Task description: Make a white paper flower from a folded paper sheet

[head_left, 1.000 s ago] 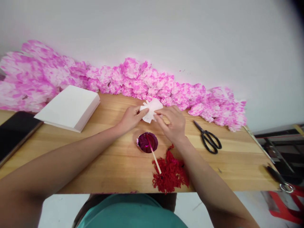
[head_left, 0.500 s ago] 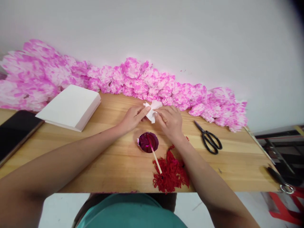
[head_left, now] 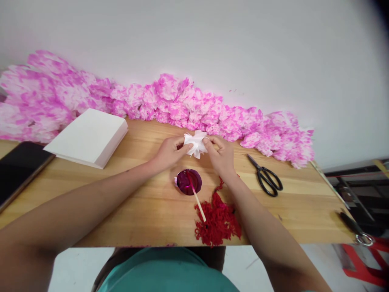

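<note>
Between my two hands, a white paper flower point(head_left: 196, 144) with ruffled petals is held just above the table. My left hand point(head_left: 172, 153) pinches its left side with the thumb on top. On the right edge, the thumb and fingers of my right hand point(head_left: 221, 156) are closed on the petals. Just below my hands stands a small round dish of magenta dye point(head_left: 182, 182). A thin wooden stick point(head_left: 199, 207) leans in it, its pink end in the liquid. Beneath the stick's dry end lies a tangle of red yarn point(head_left: 217, 225), partly hidden by my right forearm.
Pink-and-white paper flowers point(head_left: 170, 101) are heaped along the wall. A thick stack of white paper point(head_left: 85, 138) and a black phone point(head_left: 22, 168) lie at left. Black scissors point(head_left: 266, 176) rest at right. Near the right edge is a black-handled tool point(head_left: 352, 225); a red stool point(head_left: 367, 263) stands below.
The white paper flower has spread wider, with more petals showing. My right fingers have drawn back from its middle to its right edge. My left hand has barely moved.
</note>
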Tool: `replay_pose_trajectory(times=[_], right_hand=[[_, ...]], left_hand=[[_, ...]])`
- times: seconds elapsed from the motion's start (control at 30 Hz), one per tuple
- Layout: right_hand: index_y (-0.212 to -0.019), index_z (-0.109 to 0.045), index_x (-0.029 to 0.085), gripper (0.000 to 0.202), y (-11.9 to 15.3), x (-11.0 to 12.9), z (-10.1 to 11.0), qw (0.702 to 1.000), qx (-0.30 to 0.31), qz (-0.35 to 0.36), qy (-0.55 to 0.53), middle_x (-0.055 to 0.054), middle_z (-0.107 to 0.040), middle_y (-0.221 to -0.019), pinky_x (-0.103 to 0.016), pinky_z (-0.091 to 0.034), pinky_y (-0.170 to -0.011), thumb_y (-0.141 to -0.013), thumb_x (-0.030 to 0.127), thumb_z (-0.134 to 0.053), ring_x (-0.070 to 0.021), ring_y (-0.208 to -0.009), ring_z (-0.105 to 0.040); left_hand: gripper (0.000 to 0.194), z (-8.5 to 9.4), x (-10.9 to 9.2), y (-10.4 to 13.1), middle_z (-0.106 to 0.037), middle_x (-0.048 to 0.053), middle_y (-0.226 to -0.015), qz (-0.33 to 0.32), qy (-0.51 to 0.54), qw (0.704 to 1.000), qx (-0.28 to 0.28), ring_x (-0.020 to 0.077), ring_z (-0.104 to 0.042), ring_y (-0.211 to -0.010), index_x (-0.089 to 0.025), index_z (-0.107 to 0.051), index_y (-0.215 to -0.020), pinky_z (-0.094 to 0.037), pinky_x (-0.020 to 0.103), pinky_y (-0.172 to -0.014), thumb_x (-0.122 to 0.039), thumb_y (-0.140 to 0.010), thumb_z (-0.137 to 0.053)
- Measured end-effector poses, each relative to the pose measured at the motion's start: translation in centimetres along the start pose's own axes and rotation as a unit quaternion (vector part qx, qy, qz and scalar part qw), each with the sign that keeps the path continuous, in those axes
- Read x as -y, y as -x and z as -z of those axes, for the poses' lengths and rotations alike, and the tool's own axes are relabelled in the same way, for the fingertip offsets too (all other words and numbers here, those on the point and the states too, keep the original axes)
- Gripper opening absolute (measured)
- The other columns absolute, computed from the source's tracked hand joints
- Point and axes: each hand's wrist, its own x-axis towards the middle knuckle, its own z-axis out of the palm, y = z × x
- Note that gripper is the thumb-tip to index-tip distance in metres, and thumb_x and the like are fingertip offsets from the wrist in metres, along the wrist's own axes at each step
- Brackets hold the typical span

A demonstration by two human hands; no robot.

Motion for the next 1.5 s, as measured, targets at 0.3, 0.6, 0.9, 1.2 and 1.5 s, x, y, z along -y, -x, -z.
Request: replay_pose_trajectory(times=[0.3,0.6,0.9,1.2,1.5], right_hand=[[-0.085,-0.069,0.022,0.024,-0.3,-0.2,0.4,1.000,0.018,-0.019,-0.002,-0.001,-0.070,-0.081,-0.031,-0.044,-0.070,-0.088,0.043,-0.058,-0.0166,-0.074,-0.060],[-0.075,-0.066,0.021,0.026,0.2,0.5,-0.2,0.974,0.009,0.130,0.184,-0.002,-0.067,-0.074,-0.034,-0.037,-0.073,-0.093,0.037,-0.055,-0.0175,-0.073,-0.057],[-0.072,-0.065,0.021,0.024,0.3,0.6,-1.0,0.991,0.011,-0.090,-0.097,0.003,-0.061,-0.065,-0.027,-0.040,-0.059,-0.086,0.040,-0.062,-0.0126,-0.060,-0.052],[-0.074,-0.067,0.020,0.024,-0.3,-0.7,-0.3,0.970,-0.084,-0.156,-0.165,0.003,-0.063,-0.070,-0.026,-0.044,-0.066,-0.081,0.043,-0.066,-0.0114,-0.065,-0.055],[-0.080,-0.068,0.022,0.024,0.4,0.9,0.1,0.998,-0.060,0.030,0.020,0.001,-0.066,-0.074,-0.031,-0.044,-0.070,-0.090,0.042,-0.058,-0.0151,-0.071,-0.058]], left_hand=[[0.028,0.1,0.0,0.1,-0.060,0.000,-0.069,-0.015,-0.045,0.999,-0.015,0.0122,-0.050,-0.063,-0.015,-0.060,-0.072,-0.034,0.022,-0.057,-0.037,-0.087,-0.052],[0.037,-0.3,-0.3,0.6,-0.047,-0.001,-0.056,-0.094,-0.234,0.968,0.002,0.0103,-0.037,-0.052,-0.016,-0.049,-0.059,-0.022,0.026,-0.054,-0.036,-0.090,-0.048],[0.049,-0.3,0.1,0.2,-0.041,-0.003,-0.051,-0.058,-0.192,0.980,-0.007,0.0085,-0.032,-0.048,-0.016,-0.040,-0.052,-0.019,0.025,-0.049,-0.045,-0.091,-0.048],[0.044,0.0,0.3,0.0,-0.042,-0.003,-0.054,0.004,-0.073,0.996,-0.059,0.0093,-0.038,-0.052,-0.016,-0.046,-0.056,-0.024,0.022,-0.049,-0.048,-0.085,-0.052],[0.039,0.5,0.3,-0.4,-0.054,0.000,-0.061,0.027,0.031,0.995,-0.095,0.0113,-0.048,-0.059,-0.013,-0.058,-0.064,-0.034,0.022,-0.055,-0.046,-0.085,-0.055]])
